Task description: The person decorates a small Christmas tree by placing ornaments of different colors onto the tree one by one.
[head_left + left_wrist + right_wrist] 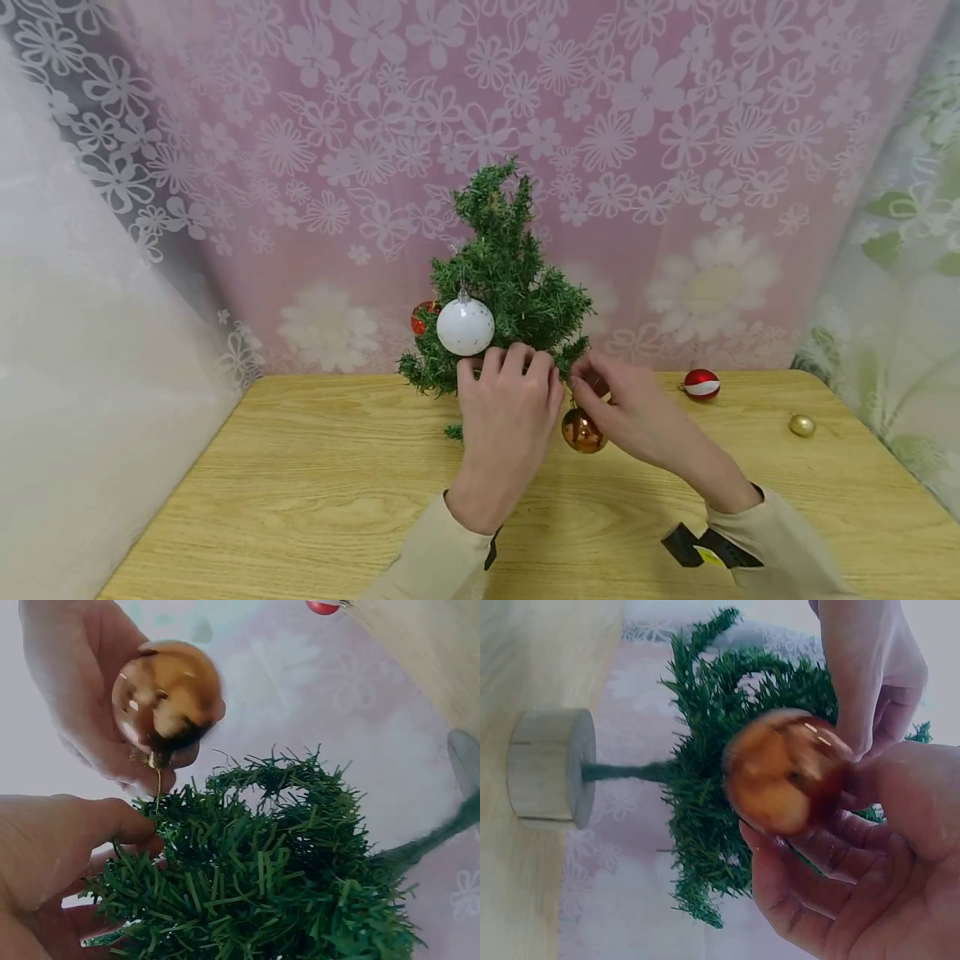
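Observation:
A small artificial Christmas tree [498, 267] stands on the table with a white bauble [465, 327] hanging at its front and a red bauble [422, 318] partly hidden at its left. My left hand [510, 408] reaches over the lower front branches, its fingers curled at a branch [247, 870]. Right of it, my right hand [630, 408] holds a shiny copper-gold bauble [585, 430] near its top. The bauble's thin gold string [158, 791] runs from its cap to the branch beside my left thumb. Whether the string loops over the branch is hidden.
On the right of the wooden table [315, 467] lie a red-and-white bauble [702, 384] and a small gold bauble [802, 426]. The tree's round wooden base [551, 769] shows in the right wrist view. A flowered pink curtain [337, 125] hangs behind.

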`<state>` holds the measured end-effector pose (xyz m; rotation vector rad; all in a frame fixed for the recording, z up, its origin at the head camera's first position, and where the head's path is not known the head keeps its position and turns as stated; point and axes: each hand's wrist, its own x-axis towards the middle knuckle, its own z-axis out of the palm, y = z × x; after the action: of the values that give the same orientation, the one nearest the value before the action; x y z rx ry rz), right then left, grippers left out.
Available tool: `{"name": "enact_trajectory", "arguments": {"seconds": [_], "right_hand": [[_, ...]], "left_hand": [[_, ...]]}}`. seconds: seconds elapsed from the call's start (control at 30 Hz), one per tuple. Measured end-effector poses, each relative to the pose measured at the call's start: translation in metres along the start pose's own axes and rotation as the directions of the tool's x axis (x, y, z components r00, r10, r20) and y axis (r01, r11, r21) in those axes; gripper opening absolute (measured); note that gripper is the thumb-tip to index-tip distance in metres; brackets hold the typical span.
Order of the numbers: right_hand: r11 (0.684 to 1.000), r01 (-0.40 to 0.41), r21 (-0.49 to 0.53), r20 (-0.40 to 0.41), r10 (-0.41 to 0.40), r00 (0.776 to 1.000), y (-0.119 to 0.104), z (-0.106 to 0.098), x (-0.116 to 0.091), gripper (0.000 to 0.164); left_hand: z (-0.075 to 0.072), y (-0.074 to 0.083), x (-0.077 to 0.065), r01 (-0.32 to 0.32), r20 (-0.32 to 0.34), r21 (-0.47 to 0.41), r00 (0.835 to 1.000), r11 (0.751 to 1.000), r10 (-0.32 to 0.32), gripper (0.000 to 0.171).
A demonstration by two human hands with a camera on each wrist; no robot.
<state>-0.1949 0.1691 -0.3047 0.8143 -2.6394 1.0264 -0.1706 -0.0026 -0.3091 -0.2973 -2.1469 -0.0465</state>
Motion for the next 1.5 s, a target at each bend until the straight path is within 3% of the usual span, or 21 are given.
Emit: {"name": "enact_trajectory", "arguments": {"seconds": [0.4, 0.63, 0.9, 1.17, 1.5], "right_hand": [[1.0, 0.005, 0.028, -0.003, -0.004, 1.0, -0.003, 0.011, -0.007, 0.01], [0.995, -0.064, 0.074, 0.026, 0.062, 0.998, 0.0, 0.003, -0.015, 0.013], [0.999, -0.04, -0.03, -0.045, 0.038, 0.998, 0.016, -0.015, -0.031, 0.006], [0.997, -0.06, -0.053, -0.04, 0.057, 0.998, 0.036, -0.026, -0.043, 0.005], [0.989, -0.105, -0.102, -0.023, 0.103, 0.994, 0.045, -0.03, -0.052, 0.006]], "left_hand": [[0.002, -0.01, -0.01, -0.031, -0.005, -0.049, 1.0, 0.998, 0.031, 0.01], [0.003, -0.015, -0.013, -0.052, -0.054, -0.052, 0.997, 0.997, 0.049, 0.011], [0.001, -0.029, -0.017, -0.101, -0.079, -0.074, 0.992, 0.992, 0.095, 0.006], [0.003, -0.049, -0.023, -0.19, -0.106, -0.142, 0.979, 0.971, 0.176, 0.005], [0.004, -0.072, -0.027, -0.267, -0.152, -0.24, 0.96, 0.933, 0.235, 0.006]]}}
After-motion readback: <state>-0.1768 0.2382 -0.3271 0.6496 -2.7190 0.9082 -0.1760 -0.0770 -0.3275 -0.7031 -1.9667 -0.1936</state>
